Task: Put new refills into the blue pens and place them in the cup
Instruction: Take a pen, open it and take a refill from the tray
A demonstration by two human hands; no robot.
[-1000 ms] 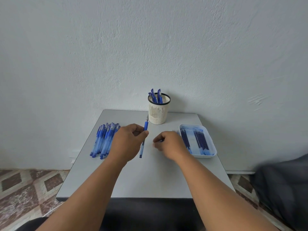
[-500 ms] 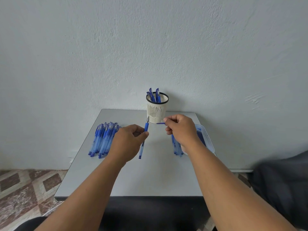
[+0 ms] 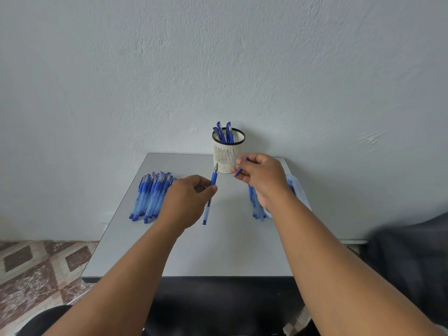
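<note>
Two hands at work over the grey table [image 3: 218, 251], seen from the near edge at 6 o'clock.

First, left of the middle, at about 10 o'clock: left hand [image 3: 186, 202], fingers curled, pinching one blue pen [image 3: 210, 197] by its middle between thumb and fingertips. Same grip and same spot as a second ago. Pen slanted, silver tip up toward 12 o'clock, back end down near the table.

Next, a bit farther, at about 1 o'clock: right hand [image 3: 261, 180], fingers curled, pinching a thin blue refill [image 3: 240, 169]. Big change here: a second ago down low on the table by the tray, now up in the air, just beside the cup and close to the pen's tip. Looks like a fresh refill picked up and brought over, ready to go into the pen. Cannot tell if the pen is open yet.

Out at 9 o'clock: a pile of blue pens [image 3: 152, 195] flat on the table, not moved. Out at 3 o'clock: a pale tray [image 3: 303, 197] with more refills [image 3: 255, 204], partly hidden behind the right wrist.

Farthest, at 12 o'clock by the wall: white cup [image 3: 228, 154], a few pens [image 3: 224, 134] standing inside already. Lots of pens left to do, so only a small part of the job done.
</note>
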